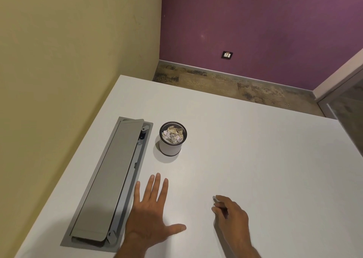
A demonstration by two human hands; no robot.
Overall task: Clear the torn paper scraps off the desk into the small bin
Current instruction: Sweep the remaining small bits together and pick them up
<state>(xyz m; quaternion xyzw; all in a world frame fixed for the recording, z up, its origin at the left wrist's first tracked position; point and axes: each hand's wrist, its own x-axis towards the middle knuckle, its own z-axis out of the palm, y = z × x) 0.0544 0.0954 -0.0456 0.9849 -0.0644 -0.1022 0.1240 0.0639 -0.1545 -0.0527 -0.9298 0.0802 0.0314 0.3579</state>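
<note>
A small round bin (170, 146) with a dark mesh rim and white wall stands upright on the white desk (255, 149). Crumpled paper scraps (172, 135) fill it to near the rim. No loose scraps show on the desk surface. My left hand (151, 214) lies flat on the desk with fingers spread, palm down, below the bin and holding nothing. My right hand (229, 212) hovers low at the right, fingers curled loosely with the fingertips touching the desk; nothing is visible in it.
A long grey cable-tray flap (110, 179) is set into the desk to the left of my left hand and the bin. A yellow wall runs along the left, a purple wall with a socket (227, 54) behind. The desk's far edge drops to the floor.
</note>
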